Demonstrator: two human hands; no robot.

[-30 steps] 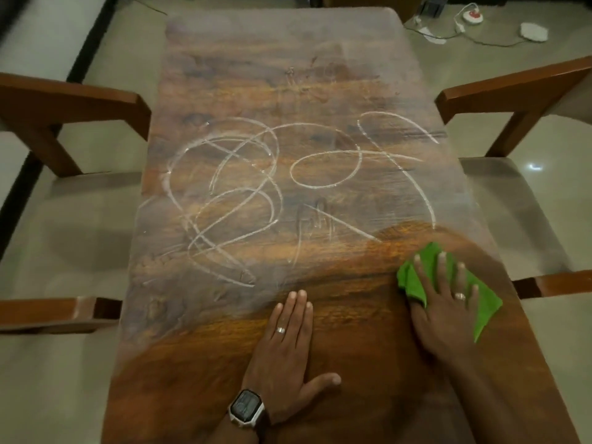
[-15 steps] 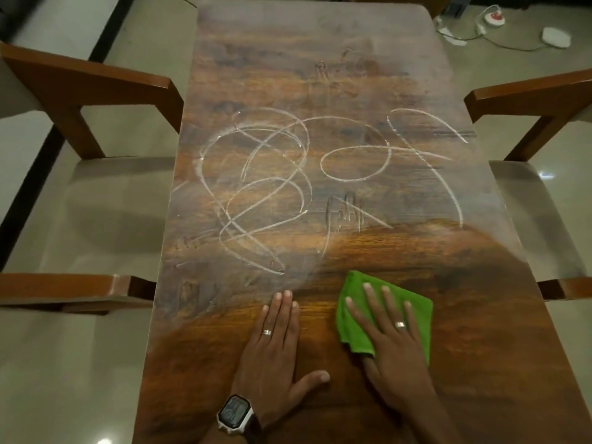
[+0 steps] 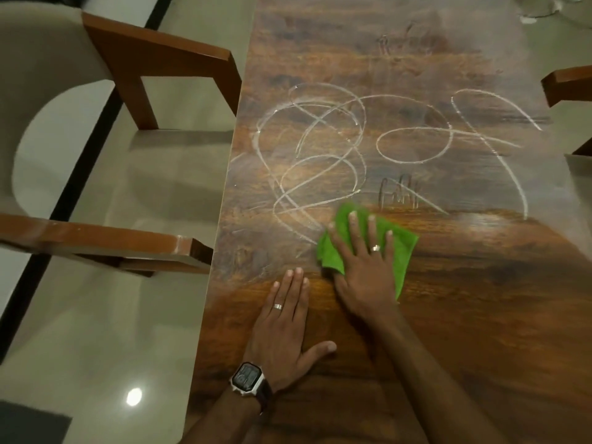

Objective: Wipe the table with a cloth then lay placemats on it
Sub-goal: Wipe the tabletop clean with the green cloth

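Observation:
A long wooden table (image 3: pixel 464 315) carries white chalk scribbles (image 3: pixel 323 161) across its dusty middle; the near part looks darker and cleaner. My right hand (image 3: pixel 365 270) presses flat with spread fingers on a folded green cloth (image 3: pixel 403 248) at the lower edge of the scribbles. My left hand (image 3: pixel 285 322), with a ring and a wristwatch, lies flat on the bare wood just left of the cloth. No placemats are in view.
A wooden chair (image 3: pixel 153 59) with a pale seat stands at the table's left side, its near armrest (image 3: pixel 105 245) touching the table edge. Another chair's armrest (image 3: pixel 570 84) shows at the right. Glossy floor tiles lie beyond.
My right hand has slid the green cloth leftward across the table, from its right side to the lower edge of the scribbles. My left hand has stayed flat in place.

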